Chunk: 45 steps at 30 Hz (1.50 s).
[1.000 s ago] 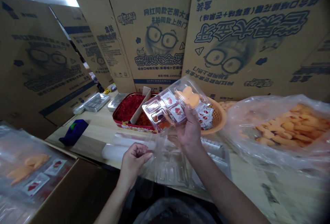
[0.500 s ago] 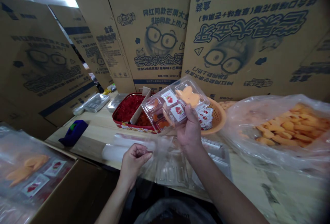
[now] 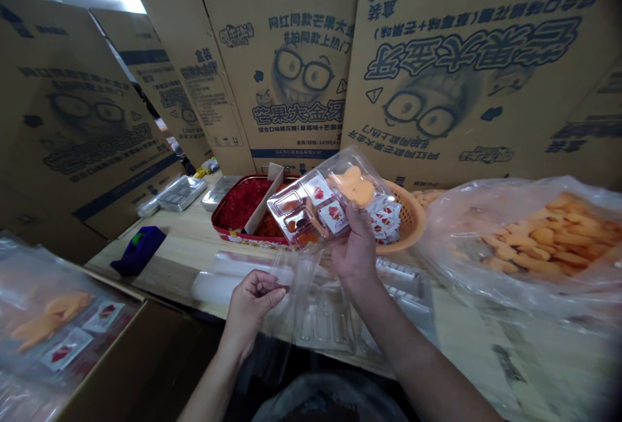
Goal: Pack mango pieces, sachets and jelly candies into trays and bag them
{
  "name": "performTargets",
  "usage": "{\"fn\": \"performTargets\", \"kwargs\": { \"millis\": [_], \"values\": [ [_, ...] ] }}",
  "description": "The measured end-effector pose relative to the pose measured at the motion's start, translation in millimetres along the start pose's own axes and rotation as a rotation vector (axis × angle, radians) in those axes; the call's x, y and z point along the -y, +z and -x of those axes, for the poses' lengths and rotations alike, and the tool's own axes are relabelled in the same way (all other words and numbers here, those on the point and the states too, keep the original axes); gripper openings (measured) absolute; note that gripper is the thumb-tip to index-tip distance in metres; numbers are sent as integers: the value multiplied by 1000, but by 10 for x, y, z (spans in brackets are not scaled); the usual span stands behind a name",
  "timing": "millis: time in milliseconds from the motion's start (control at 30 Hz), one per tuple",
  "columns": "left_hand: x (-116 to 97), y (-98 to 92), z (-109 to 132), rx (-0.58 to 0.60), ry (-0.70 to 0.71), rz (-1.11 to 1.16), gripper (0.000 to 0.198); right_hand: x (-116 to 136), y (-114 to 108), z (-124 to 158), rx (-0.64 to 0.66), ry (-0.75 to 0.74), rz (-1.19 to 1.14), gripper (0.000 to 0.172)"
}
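My right hand [image 3: 354,244] is closed on the lower right side of a clear plastic tray [image 3: 296,205], holding it tilted above the table. In the tray's compartments sit an orange candy piece [image 3: 357,187], two white sachets [image 3: 332,214] with red print, and small orange and red bits. My left hand [image 3: 257,302] pinches the edge of a clear plastic bag [image 3: 282,292], which hangs between the two hands, below the tray. Under it on the table lie empty clear trays [image 3: 323,321]; the bag's film partly blurs their outline.
Behind the held tray are a red tin [image 3: 243,205] of red bits and an orange basket [image 3: 413,218] of sachets. A large bag [image 3: 549,240] of orange candy lies right, a blue tape dispenser [image 3: 138,250] left. An open carton [image 3: 111,351] with packed trays stands front left; printed cartons [image 3: 301,85] wall the back.
The held tray has tipped slightly and shifted a little down and left, with its contents showing more sharply. My left hand stays almost in place with the bag.
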<state>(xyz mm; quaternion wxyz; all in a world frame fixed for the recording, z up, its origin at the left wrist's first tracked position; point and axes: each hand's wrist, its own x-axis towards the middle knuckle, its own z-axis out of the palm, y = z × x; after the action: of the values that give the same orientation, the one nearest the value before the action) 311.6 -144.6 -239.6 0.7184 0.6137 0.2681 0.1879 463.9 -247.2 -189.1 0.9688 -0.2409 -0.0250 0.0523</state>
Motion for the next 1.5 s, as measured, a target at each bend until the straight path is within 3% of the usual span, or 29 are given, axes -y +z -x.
{"fn": "performTargets", "kwargs": {
  "millis": [200, 433, 667, 867, 1033, 1300, 1433, 1500],
  "values": [
    [8, 14, -1, -3, -14, 79, 30, -43, -12, 15, 39, 47, -24, 23],
    [-33, -72, -45, -110, 10, 163, 31, -34, -128, -2, 109, 149, 5, 20],
    [-59, -139, -27, -144, 16, 188, 28, 51, -201, -48, 144, 290, 48, 32],
    [-97, -167, -27, -105, 57, 149, 24, 77, -231, -88, 124, 311, 78, 25],
    [-136, -167, -48, -146, 107, 101, 23, 88, -238, -54, 147, 289, 85, 26],
    [-196, -218, -32, -64, 45, 30, 22, 177, -231, -21, 318, 321, 187, 20],
    [-238, -260, -58, -59, 55, -2, 23, 165, -254, -42, 335, 330, 222, 21],
    [-258, -243, -53, -1, 47, -14, 23, 128, -256, -25, 336, 341, 238, 23]
  ]
}}
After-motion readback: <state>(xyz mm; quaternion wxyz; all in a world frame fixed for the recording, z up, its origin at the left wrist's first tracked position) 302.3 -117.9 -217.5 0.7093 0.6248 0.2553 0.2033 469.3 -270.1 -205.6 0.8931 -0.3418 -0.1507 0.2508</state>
